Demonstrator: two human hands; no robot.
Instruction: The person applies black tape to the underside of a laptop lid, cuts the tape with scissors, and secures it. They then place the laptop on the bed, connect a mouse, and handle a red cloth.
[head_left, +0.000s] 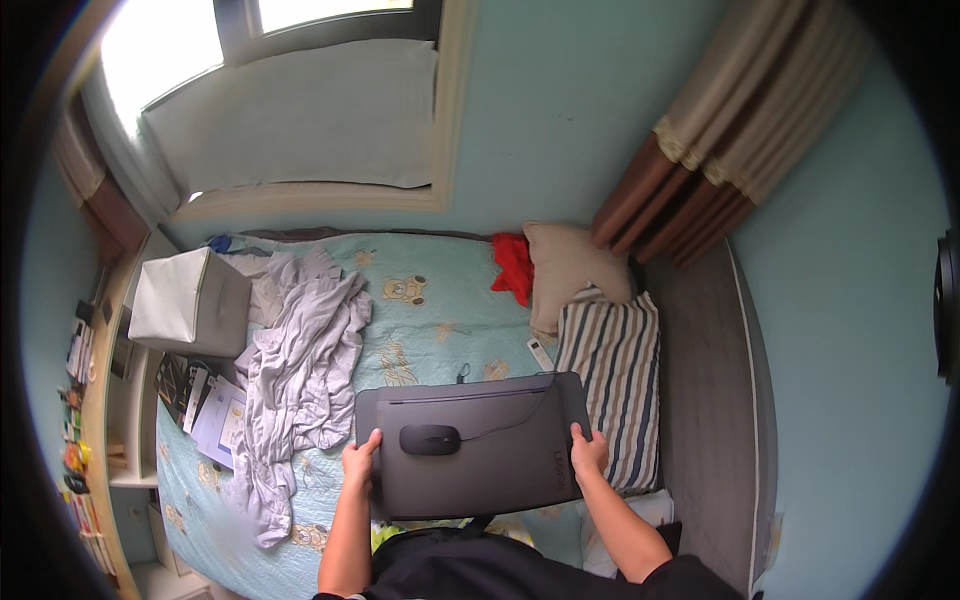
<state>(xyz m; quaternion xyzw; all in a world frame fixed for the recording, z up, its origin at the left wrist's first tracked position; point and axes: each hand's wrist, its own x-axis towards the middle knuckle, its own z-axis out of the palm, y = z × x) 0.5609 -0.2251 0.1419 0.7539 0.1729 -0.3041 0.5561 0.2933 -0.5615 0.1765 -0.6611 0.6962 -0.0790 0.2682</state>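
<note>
A closed dark grey laptop (510, 450) is held level in front of me above the bed. A slightly wider dark board or pad (573, 388) shows along its far edge and corners. On the lid rests a black computer mouse (430, 440), its thin cable trailing to the far right corner. My left hand (360, 460) grips the left side, thumb on top and fingers hidden underneath. Gripping the opposite side is my right hand (590, 452), its thumb also on top. A small black plug or cable end (463, 373) pokes out beyond the far edge.
The bed has a teal bear-patterned cover (430, 300). A crumpled lilac cloth (300, 350), papers (220, 420) and a pale storage box (190, 300) are at left. Rightward lie a striped pillow (610, 390), beige cushion (570, 265), red cloth (513, 268) and white remote (540, 354).
</note>
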